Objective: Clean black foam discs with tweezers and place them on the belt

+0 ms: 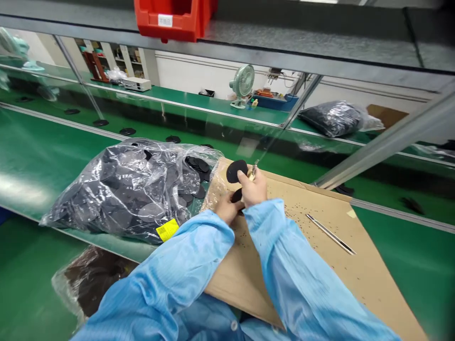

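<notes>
My right hand (256,189) is closed, its thumb against a thin black disc (236,171). A small tool with a metal tip and a yellowish part (253,171) sticks up from the same hand; its kind is unclear. Just below and to the left, my left hand (227,207) is closed on another dark disc (236,195), partly covered by the fingers. Both hands are over the left part of a cardboard sheet (320,208) sprinkled with tiny dark bits. Left of them lies a clear plastic bag (131,184) of black discs, its mouth towards my hands.
A thin silver-and-dark tool (330,234) lies on the cardboard. Several black discs lie along the green belt (227,151) behind. A red bin (167,21) sits on the overhead shelf (284,38). A slanted metal post (384,142) rises at right. Below left is an open plastic-lined box (94,279).
</notes>
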Motion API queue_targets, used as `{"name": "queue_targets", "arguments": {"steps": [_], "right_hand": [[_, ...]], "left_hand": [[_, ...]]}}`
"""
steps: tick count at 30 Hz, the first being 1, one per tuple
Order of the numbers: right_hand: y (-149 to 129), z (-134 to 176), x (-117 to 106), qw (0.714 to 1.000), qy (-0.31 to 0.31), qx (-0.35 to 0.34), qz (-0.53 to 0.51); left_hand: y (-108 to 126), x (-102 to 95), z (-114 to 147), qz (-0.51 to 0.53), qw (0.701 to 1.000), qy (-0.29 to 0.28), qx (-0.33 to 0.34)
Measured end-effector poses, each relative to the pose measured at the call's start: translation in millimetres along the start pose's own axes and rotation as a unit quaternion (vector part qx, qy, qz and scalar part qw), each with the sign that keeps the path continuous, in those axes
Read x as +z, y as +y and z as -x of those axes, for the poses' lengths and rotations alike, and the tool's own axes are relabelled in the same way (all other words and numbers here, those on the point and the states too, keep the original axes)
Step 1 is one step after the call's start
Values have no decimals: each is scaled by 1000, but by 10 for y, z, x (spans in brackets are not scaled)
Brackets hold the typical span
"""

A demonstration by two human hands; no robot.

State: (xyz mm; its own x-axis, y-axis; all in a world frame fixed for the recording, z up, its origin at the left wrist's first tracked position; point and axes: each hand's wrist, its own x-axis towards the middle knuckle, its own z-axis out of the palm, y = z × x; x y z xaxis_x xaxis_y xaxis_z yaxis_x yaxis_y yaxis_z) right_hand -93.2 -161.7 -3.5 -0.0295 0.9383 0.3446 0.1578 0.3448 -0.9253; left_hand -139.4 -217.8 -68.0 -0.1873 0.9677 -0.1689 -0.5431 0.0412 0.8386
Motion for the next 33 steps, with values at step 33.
{"name": "queue_targets", "arguments": {"steps": [33], "right_hand": [[405,728,-810,997,-25,-35,59]], "left_hand": [[122,34,187,-32,999,-7,10]]}}
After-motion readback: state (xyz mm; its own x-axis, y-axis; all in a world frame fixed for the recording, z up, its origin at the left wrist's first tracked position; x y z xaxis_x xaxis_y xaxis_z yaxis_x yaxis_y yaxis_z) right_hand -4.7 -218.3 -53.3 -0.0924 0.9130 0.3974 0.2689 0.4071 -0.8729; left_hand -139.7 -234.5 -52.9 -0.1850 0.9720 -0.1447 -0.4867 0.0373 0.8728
